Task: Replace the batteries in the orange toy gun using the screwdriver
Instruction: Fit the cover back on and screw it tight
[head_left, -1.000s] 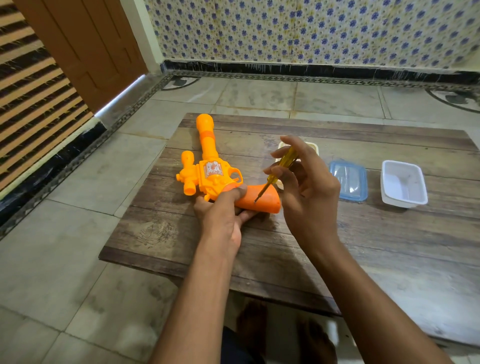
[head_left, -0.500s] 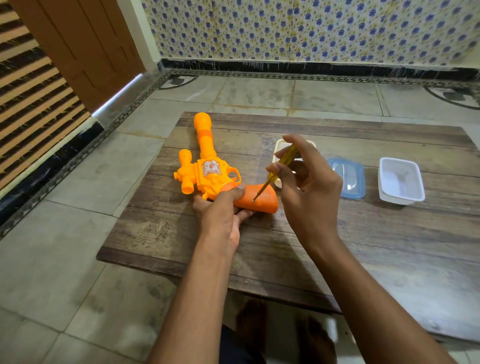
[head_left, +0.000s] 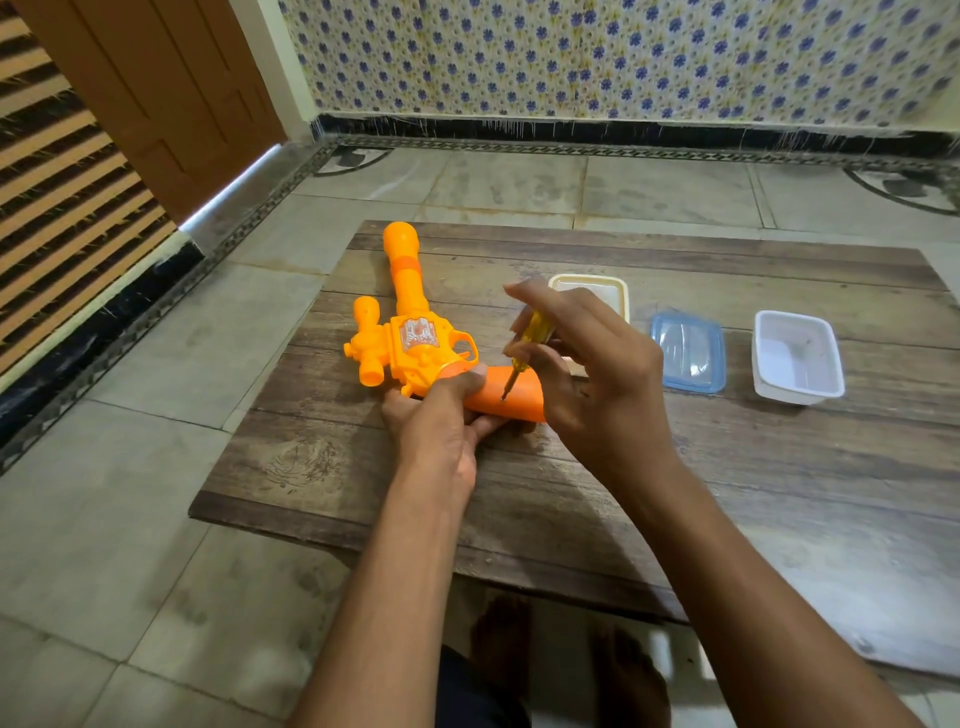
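Note:
The orange toy gun (head_left: 413, 345) lies flat on the low wooden table (head_left: 675, 483), barrel pointing away from me, its darker orange grip toward the right. My left hand (head_left: 441, 431) grips the gun where the grip joins the body, thumb on top. My right hand (head_left: 592, 374) pinches a screwdriver (head_left: 530, 340) with a yellow see-through handle. Its metal tip touches the top face of the grip. No batteries are visible.
Behind my right hand stands a cream tray (head_left: 589, 286), partly hidden. To its right lie a blue-rimmed clear lid (head_left: 688, 353) and an open white box (head_left: 797, 358). Tiled floor surrounds the table; a wooden door (head_left: 156, 88) is at the left.
The screwdriver stays on the gun's grip while my right-hand fingers shift slightly around its handle. My left hand and the gun keep their place.

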